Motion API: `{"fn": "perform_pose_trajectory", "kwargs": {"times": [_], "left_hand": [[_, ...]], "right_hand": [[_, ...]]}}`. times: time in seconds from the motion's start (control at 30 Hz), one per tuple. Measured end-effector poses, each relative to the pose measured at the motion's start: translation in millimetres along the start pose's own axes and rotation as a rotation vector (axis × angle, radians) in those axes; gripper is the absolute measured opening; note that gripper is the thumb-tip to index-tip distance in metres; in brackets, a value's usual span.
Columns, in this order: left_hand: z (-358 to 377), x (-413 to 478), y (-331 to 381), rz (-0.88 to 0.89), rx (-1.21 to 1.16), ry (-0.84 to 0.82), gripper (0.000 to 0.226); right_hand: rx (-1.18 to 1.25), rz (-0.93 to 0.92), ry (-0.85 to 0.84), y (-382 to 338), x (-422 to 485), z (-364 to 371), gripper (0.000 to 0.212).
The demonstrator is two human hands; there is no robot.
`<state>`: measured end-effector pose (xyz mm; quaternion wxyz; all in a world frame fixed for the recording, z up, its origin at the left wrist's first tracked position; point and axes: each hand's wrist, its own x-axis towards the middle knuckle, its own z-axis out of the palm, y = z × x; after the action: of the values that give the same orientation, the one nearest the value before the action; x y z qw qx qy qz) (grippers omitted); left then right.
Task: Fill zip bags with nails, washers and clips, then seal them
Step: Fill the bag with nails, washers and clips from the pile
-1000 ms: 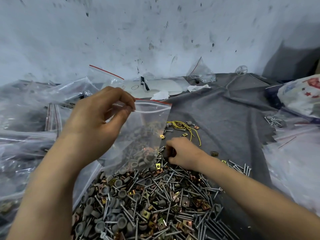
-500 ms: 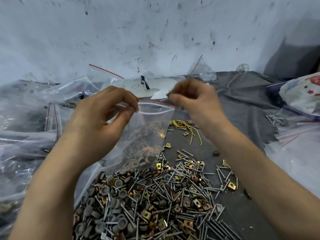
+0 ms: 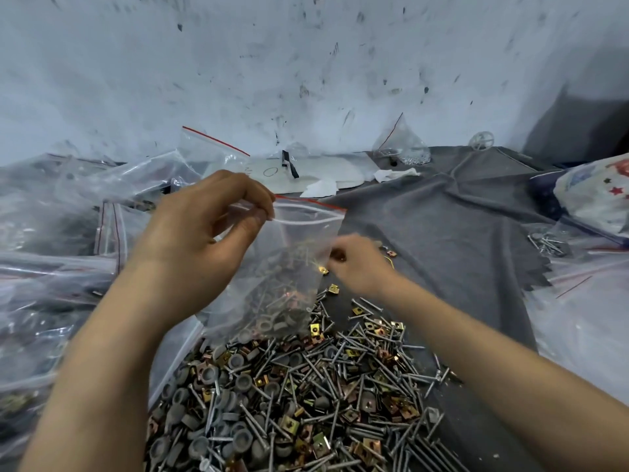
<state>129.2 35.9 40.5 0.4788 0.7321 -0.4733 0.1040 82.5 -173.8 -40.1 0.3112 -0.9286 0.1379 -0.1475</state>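
Note:
My left hand pinches the top left corner of a clear zip bag with a red strip, holding it up with its mouth open. Nails, grey washers and clips fill the bag's lower part. Just right of the bag, low over the grey cloth, my right hand has its fingers curled and seems to pinch a small brass clip. Another clip lies beside it. In front of me lies a big mixed pile of nails, washers and clips.
Filled clear bags are heaped along the left. A small bag of hardware and white paper sit at the back by the wall. At the right are a printed plastic bag and loose nails.
My right hand rose from the pile to the bag's mouth, then came back down to the cloth beside the bag. The left hand kept holding the bag open.

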Motion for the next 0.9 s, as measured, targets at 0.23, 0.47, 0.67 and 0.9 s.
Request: {"fn": "perform_pose_trajectory", "kwargs": {"times": [0.23, 0.47, 0.67, 0.9], "left_hand": [[-2, 0, 0, 0.001, 0.005, -0.004, 0.010], [-3, -1, 2, 0.001, 0.030, 0.002, 0.010], [-2, -2, 7, -0.004, 0.023, -0.009, 0.012], [-1, -2, 9, 0.018, 0.029, -0.024, 0.011]], "right_hand": [[-0.196, -0.031, -0.206, 13, 0, 36, 0.021], [0.040, -0.020, -0.081, 9, -4, 17, 0.018], [0.821, -0.249, 0.242, -55, -21, -65, 0.020], [0.354, -0.290, 0.262, -66, -34, -71, 0.019]]}}
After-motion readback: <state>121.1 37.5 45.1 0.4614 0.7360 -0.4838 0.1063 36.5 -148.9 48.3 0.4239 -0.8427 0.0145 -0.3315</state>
